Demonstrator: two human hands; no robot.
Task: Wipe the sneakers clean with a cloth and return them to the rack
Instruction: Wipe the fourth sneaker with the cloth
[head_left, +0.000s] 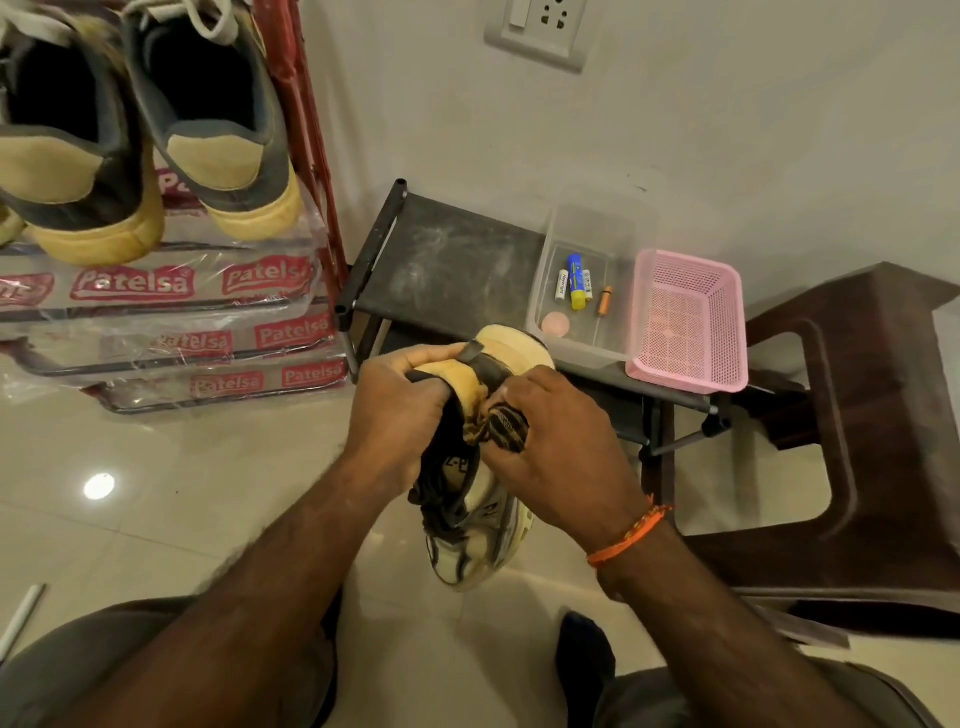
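Both hands meet over one sneaker (480, 499) held in the air above the tiled floor (171, 483), in front of the person's knees. Its heel points up and away, its toe down toward the person. The left hand (402, 410) grips the heel end, fingers curled over the collar and thumb along the yellowed heel. The right hand (558, 441) is closed round a bunched striped cloth (501, 423) and presses it against the side of the heel, just beside the left hand's fingers. An orange thread band (628, 535) circles the right wrist.

Two more sneakers (156, 135), grey with tan heel patches and yellowed soles, stand side by side on the top shelf of a rack (311, 130) at upper left, heels toward the camera. That rack has red posts, and its shelves are wrapped in clear plastic printed "Patelsa".

Behind the held sneaker stands a low black rack (447, 260) with a dusty top. On it sits a clear tub (592, 270) holding a few batteries (574, 280) and a small pink disc, and touching the tub's right side is a pink basket (685, 322). A dark brown stool (857, 441) stands at right, near the black rack. A wall socket (543, 28) shows above.
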